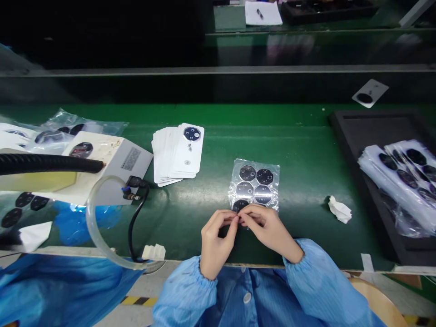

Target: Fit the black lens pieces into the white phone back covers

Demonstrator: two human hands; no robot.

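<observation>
A clear plastic sheet (255, 184) carrying several dark round camera-lens covers lies on the green table in front of me. At its lower edge my left hand (219, 236) is closed, thumb and forefinger pinched together. My right hand (267, 227) is also in a pinch, its fingertips meeting those of the left. Whatever sits between the fingertips is too small or hidden to make out. The lowest dark lens cover (240, 205) is partly hidden by the fingers. Left of the sheet lies a fanned stack of white phone-shaped cards (179, 154), the top one bearing a dark lens ring.
A white device (126, 163) with a black hose (51, 162) and a clear tube (91, 213) stands at left. Crumpled white paper (339, 210) lies right. A black tray (361, 181) holds bagged lens covers (405, 181). One white card (370, 93) lies behind it. Blue cloth shows lower left.
</observation>
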